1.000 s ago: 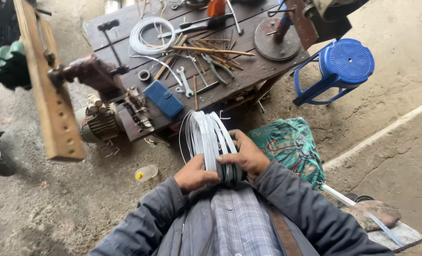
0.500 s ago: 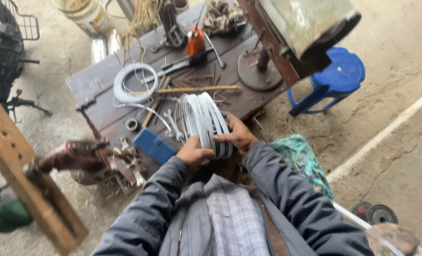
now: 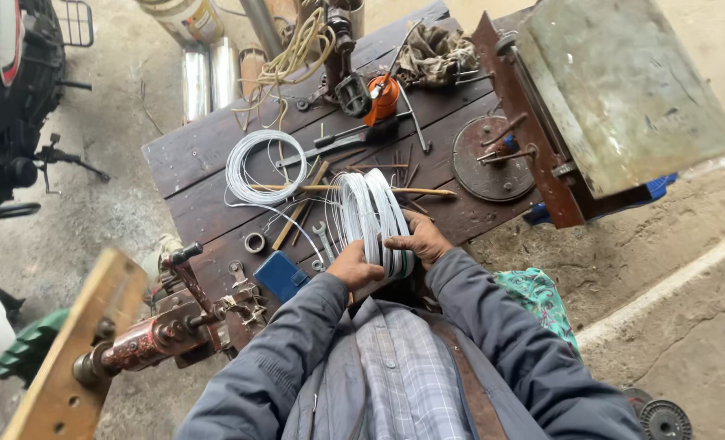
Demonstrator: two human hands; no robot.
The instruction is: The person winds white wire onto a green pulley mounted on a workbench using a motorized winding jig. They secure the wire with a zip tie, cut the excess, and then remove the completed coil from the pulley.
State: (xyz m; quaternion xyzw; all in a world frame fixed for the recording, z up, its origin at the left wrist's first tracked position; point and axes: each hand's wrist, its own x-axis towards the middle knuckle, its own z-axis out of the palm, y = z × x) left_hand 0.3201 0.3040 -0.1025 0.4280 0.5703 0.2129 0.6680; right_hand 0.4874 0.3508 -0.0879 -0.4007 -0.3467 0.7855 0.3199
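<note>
Both hands grip a thick coil of white wire (image 3: 368, 213) held upright on edge over the near side of a dark wooden workbench (image 3: 199, 155). My left hand (image 3: 353, 267) clasps the coil's lower left side. My right hand (image 3: 415, 239) wraps its lower right side, fingers over the strands. A second, thinner white wire coil (image 3: 263, 167) lies flat on the bench to the left. Grey jacket sleeves cover both arms.
The bench carries wrenches, rods, a blue box (image 3: 280, 275), an orange tool (image 3: 381, 98) and a round metal disc (image 3: 491, 156). A rusty machine on a wooden beam (image 3: 77, 358) stands at left, a metal-plated frame (image 3: 615, 90) at right, a motorbike (image 3: 12, 98) far left.
The view has swung left and forward, bringing the bench centre-frame. Both hands have kept hold of the coil and carried it further over the bench top.
</note>
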